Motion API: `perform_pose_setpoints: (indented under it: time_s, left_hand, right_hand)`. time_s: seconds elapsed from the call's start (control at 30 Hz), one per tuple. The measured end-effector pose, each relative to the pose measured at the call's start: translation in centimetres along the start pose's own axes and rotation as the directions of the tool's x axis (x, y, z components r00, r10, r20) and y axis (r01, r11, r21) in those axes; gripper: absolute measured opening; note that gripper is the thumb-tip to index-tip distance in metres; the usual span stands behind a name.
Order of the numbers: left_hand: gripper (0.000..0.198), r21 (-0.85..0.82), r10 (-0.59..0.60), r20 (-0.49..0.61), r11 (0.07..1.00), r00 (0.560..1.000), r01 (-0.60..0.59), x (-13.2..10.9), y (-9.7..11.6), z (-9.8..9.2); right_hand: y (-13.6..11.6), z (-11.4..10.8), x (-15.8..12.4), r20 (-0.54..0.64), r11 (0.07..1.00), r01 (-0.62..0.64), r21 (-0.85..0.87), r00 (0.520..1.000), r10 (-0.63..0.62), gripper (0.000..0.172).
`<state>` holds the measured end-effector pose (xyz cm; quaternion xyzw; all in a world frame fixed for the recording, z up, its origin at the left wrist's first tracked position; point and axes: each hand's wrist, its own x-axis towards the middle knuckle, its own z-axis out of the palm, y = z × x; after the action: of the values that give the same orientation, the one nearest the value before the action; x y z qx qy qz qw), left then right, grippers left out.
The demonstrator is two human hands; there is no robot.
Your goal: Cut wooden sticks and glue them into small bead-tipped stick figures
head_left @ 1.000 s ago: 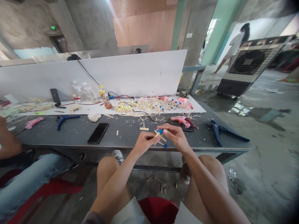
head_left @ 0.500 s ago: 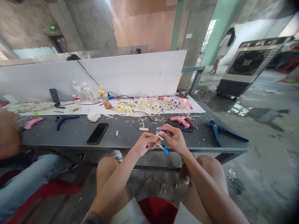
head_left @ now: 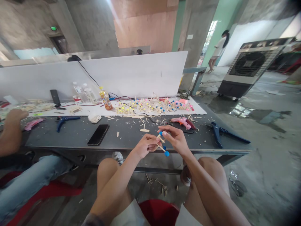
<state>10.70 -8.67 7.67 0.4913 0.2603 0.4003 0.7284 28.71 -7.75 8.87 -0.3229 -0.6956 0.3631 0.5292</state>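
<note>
Between my two hands is a small model of pale wooden sticks with blue balls [head_left: 166, 153] at its ends, held above the table's front edge. My left hand [head_left: 147, 145] pinches its sticks from the left. The thumb and fingers of my right hand [head_left: 173, 138] close on the blue ball at its upper end. Part of the model is hidden behind my fingers. Behind my right hand lies a pink glue gun [head_left: 182, 121]. A thin flat wood piece [head_left: 144, 130] rests on the table just beyond my hands.
Stick models with coloured balls [head_left: 152, 106] crowd the white board at the back. A phone [head_left: 98, 135] and a blue cutter [head_left: 64, 122] lie left, another blue cutter [head_left: 218, 133] right. A co-worker's arm [head_left: 11, 131] reaches over the table at far left. A drink bottle [head_left: 106, 99] stands behind.
My hands and the stick model stay nearly in place. The co-worker's hand at far left has moved further over the table. A person in the background has walked a little to the left.
</note>
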Motion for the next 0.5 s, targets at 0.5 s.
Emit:
perform_pose_setpoints:
  time_s: [0.5]
  left_hand:
    - [0.034,0.261,0.166,-0.111,0.956,0.980,-0.132,-0.17,0.02,-0.21]
  right_hand:
    - [-0.39,-0.21,0.14,-0.016,0.991,-0.008,-0.130,1.000,0.006,0.027]
